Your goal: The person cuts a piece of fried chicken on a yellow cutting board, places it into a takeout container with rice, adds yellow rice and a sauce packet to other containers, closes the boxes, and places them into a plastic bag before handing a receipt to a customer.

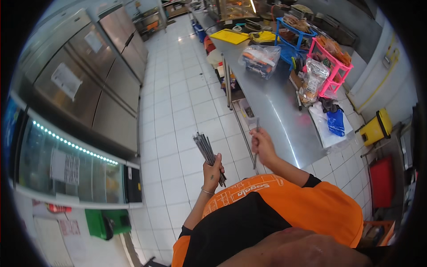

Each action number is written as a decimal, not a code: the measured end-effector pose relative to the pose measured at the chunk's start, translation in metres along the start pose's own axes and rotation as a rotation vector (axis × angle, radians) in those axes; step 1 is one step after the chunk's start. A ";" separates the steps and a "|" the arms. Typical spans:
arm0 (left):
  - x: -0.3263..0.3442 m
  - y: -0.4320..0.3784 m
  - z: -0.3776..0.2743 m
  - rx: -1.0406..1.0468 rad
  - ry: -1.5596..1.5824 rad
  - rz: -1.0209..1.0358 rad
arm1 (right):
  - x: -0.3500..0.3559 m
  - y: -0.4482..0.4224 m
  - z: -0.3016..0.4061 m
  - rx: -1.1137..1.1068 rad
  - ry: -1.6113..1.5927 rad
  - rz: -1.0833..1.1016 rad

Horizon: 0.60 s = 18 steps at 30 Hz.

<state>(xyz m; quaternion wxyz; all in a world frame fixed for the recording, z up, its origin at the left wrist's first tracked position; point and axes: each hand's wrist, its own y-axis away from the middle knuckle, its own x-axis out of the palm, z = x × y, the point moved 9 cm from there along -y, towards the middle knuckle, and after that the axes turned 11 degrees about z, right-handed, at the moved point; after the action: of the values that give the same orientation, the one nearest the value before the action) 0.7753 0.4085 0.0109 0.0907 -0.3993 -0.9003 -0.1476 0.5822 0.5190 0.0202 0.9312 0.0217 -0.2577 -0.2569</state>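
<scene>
A bundle of thin dark sticks, possibly drinking straws [205, 149], is held in my left hand [213, 170], with clear wrapping visible at its upper end. My right hand [262, 143] grips one thin dark stick [255, 162], which runs roughly upright through the fist and shows above and below it. Both hands are in front of my orange and black shirt, apart from each other. The right one is beside the near edge of the stainless steel table [277, 100]; the left one is over the tiled floor.
On the table are a yellow cutting board [229, 36], a plastic bag of packets [260, 60], and blue [297, 32] and pink [333, 55] racks. Steel refrigerators [80, 76] and a glass-door cooler [76, 163] line the left. A yellow bin [375, 128] stands at right.
</scene>
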 end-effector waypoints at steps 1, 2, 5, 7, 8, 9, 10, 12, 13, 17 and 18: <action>0.006 -0.018 -0.007 -0.004 -0.008 0.087 | -0.003 -0.006 0.023 0.030 0.118 -0.001; 0.017 -0.034 -0.015 -0.017 -0.020 0.176 | 0.002 -0.012 0.038 0.018 0.218 0.028; 0.066 -0.061 -0.018 -0.261 -0.156 0.501 | 0.034 -0.033 0.062 -0.099 0.499 0.159; 0.096 -0.084 -0.010 -0.155 -0.324 0.719 | 0.047 -0.054 0.056 -0.093 0.467 0.290; 0.107 -0.102 -0.002 -0.106 -0.380 0.811 | 0.043 -0.067 0.055 -0.062 0.474 0.259; 0.105 -0.126 0.028 -0.114 -0.383 0.877 | 0.037 -0.076 0.051 -0.018 0.470 0.227; 0.111 -0.136 0.033 -0.169 -0.326 0.930 | 0.026 -0.083 0.054 -0.006 0.439 0.197; 0.133 -0.146 0.014 -0.328 -0.181 1.005 | 0.002 -0.098 0.070 0.010 0.372 0.140; 0.139 -0.155 0.014 -0.380 -0.214 1.016 | -0.003 -0.101 0.082 0.002 0.382 0.126; 0.171 -0.195 0.004 -0.478 -0.424 1.071 | -0.043 -0.104 0.129 -0.105 0.360 -0.098; 0.175 -0.206 0.004 -0.462 -0.459 1.085 | -0.058 -0.100 0.147 -0.179 0.344 -0.199</action>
<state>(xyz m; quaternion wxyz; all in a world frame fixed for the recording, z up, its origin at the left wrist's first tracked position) 0.5045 0.3996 0.0167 -0.1314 -0.8297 -0.5111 -0.1820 0.4209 0.4741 0.1031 0.9297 0.0080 -0.0677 -0.3618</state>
